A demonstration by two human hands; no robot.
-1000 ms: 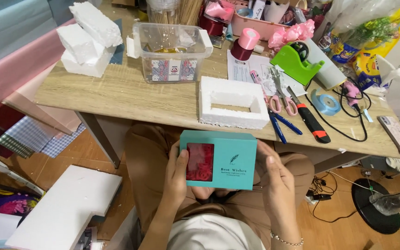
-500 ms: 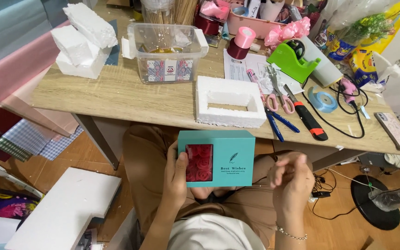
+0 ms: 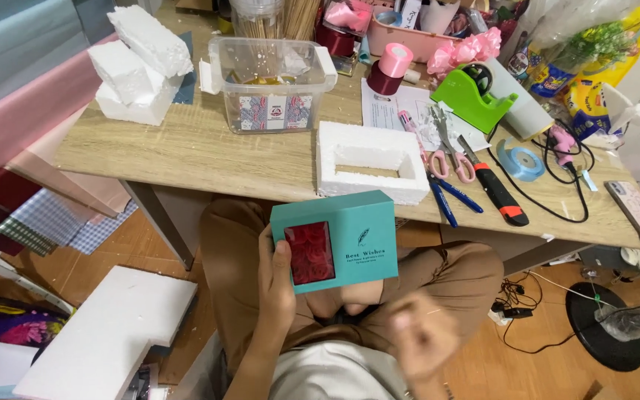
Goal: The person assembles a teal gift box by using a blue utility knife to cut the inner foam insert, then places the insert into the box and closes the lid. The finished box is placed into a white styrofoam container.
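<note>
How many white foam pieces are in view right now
4: two foam blocks stacked at the table's far left corner, a hollow foam frame at its near edge, a foam slab on the floor. More may be hidden.

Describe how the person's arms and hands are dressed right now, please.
Both hands are bare, with no gloves. The left hand and its forearm show no sleeve, ring or watch. The right hand is motion-blurred; whether anything sits at its wrist cannot be told.
</note>
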